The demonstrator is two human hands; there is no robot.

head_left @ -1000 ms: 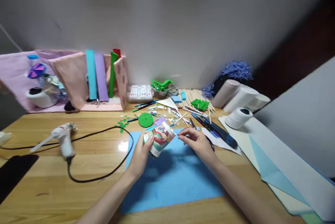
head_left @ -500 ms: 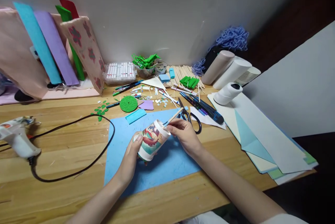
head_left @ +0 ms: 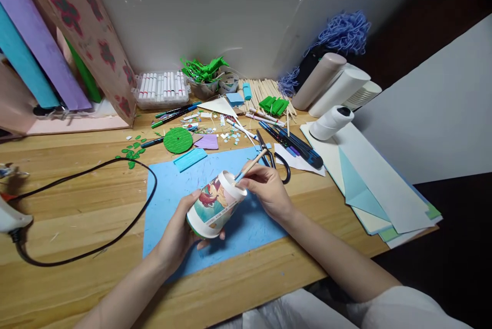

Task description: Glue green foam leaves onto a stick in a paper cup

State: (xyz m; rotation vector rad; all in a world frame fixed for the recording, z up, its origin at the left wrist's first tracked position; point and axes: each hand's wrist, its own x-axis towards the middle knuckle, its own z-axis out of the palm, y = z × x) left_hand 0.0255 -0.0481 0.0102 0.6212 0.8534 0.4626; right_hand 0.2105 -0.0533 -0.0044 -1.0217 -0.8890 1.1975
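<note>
Tilted over the blue sheet (head_left: 246, 237) is a white paper cup (head_left: 217, 208) with a colourful printed picture. My left hand (head_left: 179, 229) is wrapped round its lower side, some fingers hidden underneath. Between the fingertips of my right hand (head_left: 267, 188) is a thin wooden stick (head_left: 253, 162), partly blue toward its lower end. That lower end lies at the cup's mouth; how far it goes in is hard to see. Black-handled scissors (head_left: 284, 167) lie just beyond my right hand.
At left are a glue gun (head_left: 11, 219) and its looping black cord (head_left: 151, 198). Behind the sheet lie a green disc (head_left: 178, 140), paper scraps, pens and a utility knife (head_left: 309, 152). Stacked paper (head_left: 369, 185) and a white thread spool (head_left: 331, 123) are at right.
The view has shifted to the right and down, so things appear further left and higher. The cup has turned slightly, showing more of its printed side. Both hands keep their holds.
</note>
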